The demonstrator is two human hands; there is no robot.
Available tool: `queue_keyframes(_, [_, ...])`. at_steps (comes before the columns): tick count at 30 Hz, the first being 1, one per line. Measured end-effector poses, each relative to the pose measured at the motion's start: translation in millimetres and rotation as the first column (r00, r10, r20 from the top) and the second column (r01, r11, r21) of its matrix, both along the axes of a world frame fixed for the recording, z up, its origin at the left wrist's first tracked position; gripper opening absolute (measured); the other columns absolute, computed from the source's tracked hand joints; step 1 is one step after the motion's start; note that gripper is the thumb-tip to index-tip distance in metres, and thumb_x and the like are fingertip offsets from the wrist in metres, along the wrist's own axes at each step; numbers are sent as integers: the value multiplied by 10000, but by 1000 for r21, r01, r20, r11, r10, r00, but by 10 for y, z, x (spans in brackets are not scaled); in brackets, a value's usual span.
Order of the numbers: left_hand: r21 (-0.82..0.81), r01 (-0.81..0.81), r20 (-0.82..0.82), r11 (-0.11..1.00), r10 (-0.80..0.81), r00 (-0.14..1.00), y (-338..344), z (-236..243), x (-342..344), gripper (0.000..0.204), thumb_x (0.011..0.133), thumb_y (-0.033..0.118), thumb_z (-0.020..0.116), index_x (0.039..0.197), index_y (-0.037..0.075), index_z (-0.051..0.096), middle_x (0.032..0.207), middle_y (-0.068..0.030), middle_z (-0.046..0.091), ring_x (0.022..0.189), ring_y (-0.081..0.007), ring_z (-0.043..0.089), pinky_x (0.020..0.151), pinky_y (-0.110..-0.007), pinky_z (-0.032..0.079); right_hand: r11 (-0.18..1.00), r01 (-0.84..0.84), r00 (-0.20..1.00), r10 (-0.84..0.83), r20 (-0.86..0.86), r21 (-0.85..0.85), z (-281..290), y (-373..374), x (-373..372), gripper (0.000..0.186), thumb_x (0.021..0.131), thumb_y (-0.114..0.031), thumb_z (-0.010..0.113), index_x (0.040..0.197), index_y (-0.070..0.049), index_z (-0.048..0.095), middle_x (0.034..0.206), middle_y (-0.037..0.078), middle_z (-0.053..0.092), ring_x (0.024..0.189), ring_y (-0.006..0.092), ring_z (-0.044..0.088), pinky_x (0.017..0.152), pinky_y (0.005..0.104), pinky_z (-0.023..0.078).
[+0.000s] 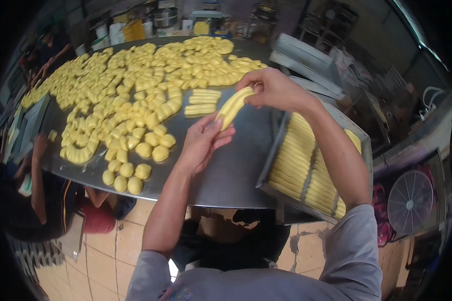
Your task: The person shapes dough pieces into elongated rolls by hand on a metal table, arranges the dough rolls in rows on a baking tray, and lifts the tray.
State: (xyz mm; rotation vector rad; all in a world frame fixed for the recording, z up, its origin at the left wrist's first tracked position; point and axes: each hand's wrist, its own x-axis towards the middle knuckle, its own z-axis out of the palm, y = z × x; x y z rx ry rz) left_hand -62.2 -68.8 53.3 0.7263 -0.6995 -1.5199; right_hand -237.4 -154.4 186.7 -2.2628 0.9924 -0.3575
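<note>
Between my two hands, above the metal table, is a yellow dough stick (pixel 232 109) with grooves along its length, tilted up to the right. My left hand (pixel 204 140) grips its lower end between thumb and fingers. The upper end is pinched in my right hand (pixel 273 90). Just left of it, a few more dough sticks (pixel 203 102) lie side by side on the tabletop. Under my right forearm, a metal tray (pixel 272 186) holds close rows of the same sticks; the arm hides part of them.
Masses of yellow dough pieces (pixel 130 75) cover the far and left parts of the metal table (pixel 221 185). Round dough balls (pixel 134 184) sit near its front edge. Other people's arms (pixel 37 185) are at the left. A round fan (pixel 410 203) stands at the right.
</note>
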Motion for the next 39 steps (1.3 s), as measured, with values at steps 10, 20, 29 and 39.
queue_keyframes(10, [-215, 418, 454, 883, -288, 843, -986, 536, -1526, 398, 914, 104, 578, 1235, -109, 478, 1103, -179, 592, 916, -174, 635, 824, -231, 539, 874, 448, 794, -487, 364, 190, -140, 107, -2081, 279, 817, -78, 598, 1056, 61, 627, 972, 110, 634, 849, 149, 629, 748, 236, 544])
queue_keyframes(20, [-260, 441, 943, 859, 127, 309, -1828, -163, -3001, 202, 801, 142, 691, 960, 20, 664, 687, -83, 659, 614, -135, 628, 581, -283, 498, 642, 735, 587, -764, 269, 218, -1283, -341, -3351, 220, 748, 26, 581, 958, 55, 644, 826, 87, 599, 686, 141, 611, 599, 247, 570])
queue_keyframes(29, [-107, 534, 993, 839, 65, 98, -1677, 29, -3120, 238, 802, 172, 669, 988, 23, 675, 789, -153, 685, 782, -232, 664, 728, -326, 508, 652, 693, 667, -742, 70, 307, -1298, -418, -3522, 222, 719, 33, 543, 909, 22, 659, 823, 89, 627, 686, 166, 640, 573, 262, 562])
queue_keyframes(39, [-112, 466, 982, 878, 26, 188, -1708, 34, -2916, 438, 815, 190, 678, 1174, -35, 570, 1003, -199, 657, 882, -251, 648, 777, -336, 509, 452, 892, 437, -847, -302, 23, -1165, -510, -3168, 212, 786, -14, 506, 939, 3, 651, 920, 215, 663, 735, 300, 692, 645, 368, 545])
